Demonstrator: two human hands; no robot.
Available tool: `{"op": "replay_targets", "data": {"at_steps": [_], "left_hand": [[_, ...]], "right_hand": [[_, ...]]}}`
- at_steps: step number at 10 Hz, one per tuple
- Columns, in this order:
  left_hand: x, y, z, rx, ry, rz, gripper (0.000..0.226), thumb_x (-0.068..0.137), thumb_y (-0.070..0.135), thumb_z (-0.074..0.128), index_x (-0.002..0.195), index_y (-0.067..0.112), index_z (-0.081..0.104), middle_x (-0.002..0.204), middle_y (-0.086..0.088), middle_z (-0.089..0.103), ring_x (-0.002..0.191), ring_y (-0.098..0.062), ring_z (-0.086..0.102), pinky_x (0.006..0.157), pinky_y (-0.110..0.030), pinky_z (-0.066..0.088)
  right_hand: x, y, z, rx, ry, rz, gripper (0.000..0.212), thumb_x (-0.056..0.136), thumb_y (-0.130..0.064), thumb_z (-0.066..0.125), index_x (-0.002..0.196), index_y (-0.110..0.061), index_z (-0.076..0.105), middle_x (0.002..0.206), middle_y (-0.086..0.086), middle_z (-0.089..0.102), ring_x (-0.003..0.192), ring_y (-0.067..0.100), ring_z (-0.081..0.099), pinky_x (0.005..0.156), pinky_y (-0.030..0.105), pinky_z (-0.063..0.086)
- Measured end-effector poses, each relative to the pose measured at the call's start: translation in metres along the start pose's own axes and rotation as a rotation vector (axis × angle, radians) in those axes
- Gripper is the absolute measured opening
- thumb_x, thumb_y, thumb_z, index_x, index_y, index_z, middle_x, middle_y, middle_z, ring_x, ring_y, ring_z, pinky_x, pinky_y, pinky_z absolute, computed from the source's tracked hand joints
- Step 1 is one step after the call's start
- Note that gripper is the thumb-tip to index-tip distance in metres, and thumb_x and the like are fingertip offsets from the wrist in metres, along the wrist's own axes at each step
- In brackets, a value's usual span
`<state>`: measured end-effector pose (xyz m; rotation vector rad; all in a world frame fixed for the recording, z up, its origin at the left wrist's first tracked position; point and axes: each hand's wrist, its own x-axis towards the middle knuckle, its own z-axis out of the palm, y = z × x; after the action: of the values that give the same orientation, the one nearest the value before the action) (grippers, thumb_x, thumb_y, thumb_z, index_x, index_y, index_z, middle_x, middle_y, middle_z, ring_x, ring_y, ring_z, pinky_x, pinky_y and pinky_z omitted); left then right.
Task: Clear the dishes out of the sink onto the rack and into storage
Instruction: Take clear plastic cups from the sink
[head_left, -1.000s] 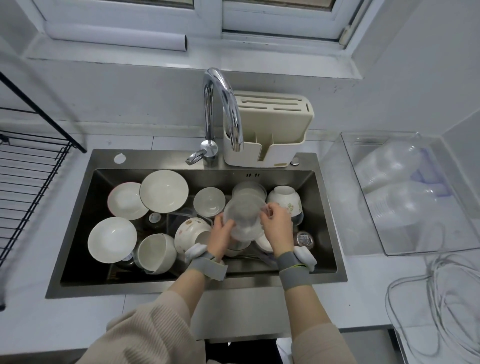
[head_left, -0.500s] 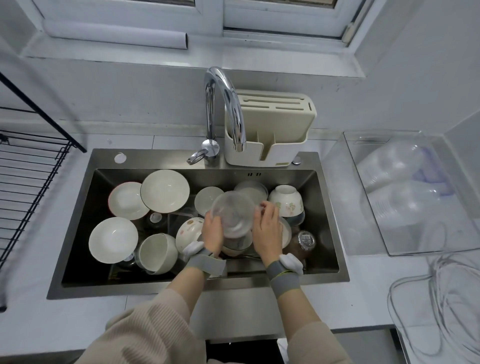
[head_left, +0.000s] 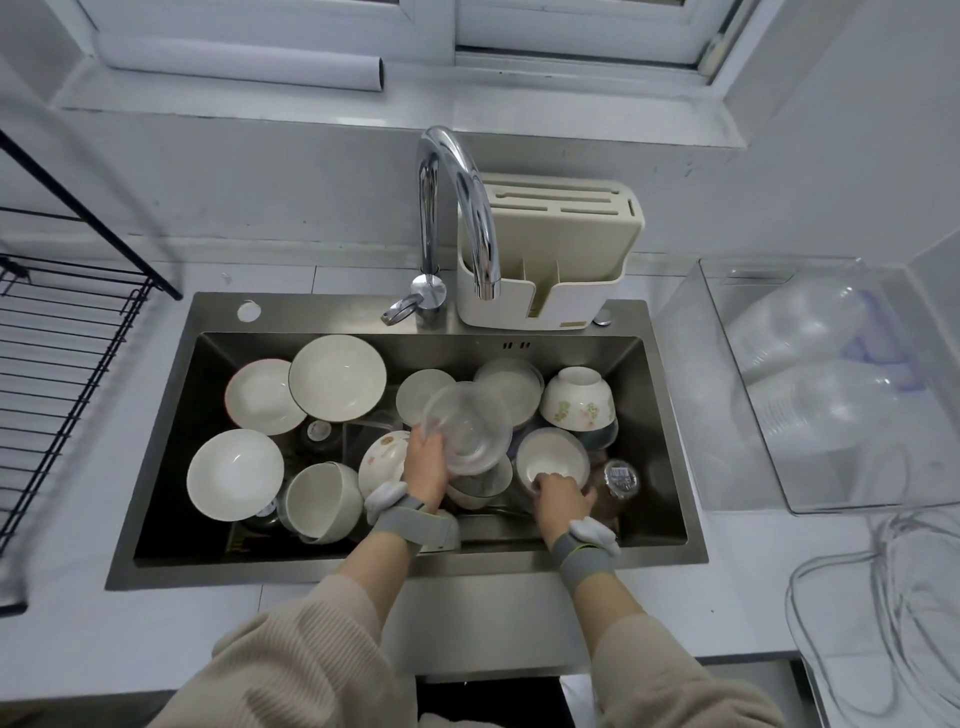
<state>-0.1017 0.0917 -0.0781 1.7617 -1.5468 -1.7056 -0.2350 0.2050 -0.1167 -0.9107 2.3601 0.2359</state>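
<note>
A clear bowl (head_left: 470, 428) is held tilted above the sink (head_left: 161, 447) pile, its near rim pinched by the left hand (head_left: 427, 467), probably so it can be carried off. A white bowl (head_left: 551, 460) (still nested among dishes) is gripped at its rim by the right hand (head_left: 563, 501), fingers curled.
</note>
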Motion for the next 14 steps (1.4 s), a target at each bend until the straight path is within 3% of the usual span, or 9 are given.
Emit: {"op": "replay_targets", "data": {"at_steps": [3,4,6,7,8,9,11,12,14], "left_hand": [[0.002,-0.003,-0.002,-0.053,0.02,-0.042,0.04,0.101,0.004,0.039,0.141,0.0,0.038,0.143,-0.021,0.042,0.13,-0.038,0.042,0.104,-0.044,0.04],[0.001,-0.006,-0.002,0.101,-0.008,-0.016,0.043,0.099,0.001,0.043,0.142,0.001,0.037,0.144,-0.018,0.041,0.13,-0.033,0.041,0.096,-0.03,0.038],[-0.004,-0.008,0.005,-0.048,0.031,-0.047,0.043,0.099,0.025,0.047,0.139,0.009,0.039,0.134,-0.017,0.05,0.119,-0.035,0.051,0.101,-0.045,0.044],[-0.004,-0.006,0.011,-0.065,0.044,-0.039,0.056,0.095,0.049,0.051,0.14,0.017,0.038,0.127,-0.003,0.049,0.109,-0.021,0.05,0.091,-0.035,0.041],[-0.005,-0.002,0.015,-0.19,0.074,-0.071,0.069,0.092,0.059,0.048,0.14,0.012,0.037,0.13,-0.007,0.049,0.12,-0.028,0.05,0.103,-0.047,0.044],[-0.003,0.007,0.023,-0.218,0.054,-0.033,0.066,0.099,0.056,0.031,0.144,0.009,0.034,0.143,-0.017,0.041,0.129,-0.035,0.044,0.107,-0.049,0.039],[0.003,0.005,0.018,-0.421,-0.018,-0.053,0.071,0.091,0.061,0.045,0.145,0.017,0.032,0.135,-0.006,0.048,0.122,-0.021,0.048,0.104,-0.034,0.038],[0.007,-0.005,0.012,-0.208,0.014,-0.001,0.035,0.094,0.031,0.054,0.127,0.023,0.045,0.12,-0.01,0.058,0.105,-0.025,0.056,0.093,-0.039,0.045],[0.015,0.008,-0.002,-0.125,0.267,0.042,0.034,0.095,0.017,0.043,0.128,0.014,0.05,0.107,-0.005,0.054,0.097,-0.025,0.049,0.083,-0.031,0.034]], "right_hand": [[0.001,0.007,-0.02,0.222,0.177,-0.07,0.007,0.083,-0.022,0.068,0.087,-0.018,0.066,0.099,0.003,0.069,0.096,0.025,0.063,0.079,0.031,0.045],[-0.004,0.007,-0.024,0.395,0.168,-0.071,0.015,0.086,-0.024,0.069,0.077,-0.016,0.059,0.093,0.007,0.067,0.09,0.027,0.061,0.073,0.035,0.049],[-0.014,0.004,-0.036,0.516,0.483,-0.118,0.023,0.101,-0.017,0.043,0.111,-0.008,0.061,0.108,0.013,0.065,0.1,0.033,0.06,0.078,0.038,0.048],[-0.026,-0.012,-0.05,0.516,0.732,-0.244,0.022,0.099,-0.014,0.048,0.114,-0.008,0.062,0.091,0.011,0.069,0.08,0.029,0.066,0.067,0.04,0.053],[-0.032,-0.032,-0.056,0.342,0.838,-0.46,0.024,0.082,-0.004,0.07,0.106,-0.005,0.07,0.084,0.009,0.07,0.07,0.025,0.067,0.062,0.033,0.056],[-0.035,-0.051,-0.056,0.04,0.688,-0.705,0.016,0.075,-0.006,0.07,0.09,-0.009,0.066,0.07,0.007,0.064,0.064,0.028,0.063,0.06,0.032,0.048],[-0.039,-0.059,-0.047,0.129,0.345,-0.763,0.031,0.103,-0.027,0.033,0.118,-0.01,0.055,0.106,0.015,0.067,0.092,0.036,0.06,0.075,0.043,0.041],[-0.036,-0.055,-0.046,0.163,0.345,-0.779,0.029,0.102,-0.025,0.038,0.117,-0.011,0.058,0.102,0.011,0.067,0.092,0.032,0.06,0.081,0.038,0.041],[-0.029,-0.03,-0.018,0.244,0.82,-0.431,0.035,0.083,-0.018,0.049,0.114,-0.007,0.063,0.114,0.015,0.061,0.104,0.031,0.055,0.09,0.041,0.045]]}}
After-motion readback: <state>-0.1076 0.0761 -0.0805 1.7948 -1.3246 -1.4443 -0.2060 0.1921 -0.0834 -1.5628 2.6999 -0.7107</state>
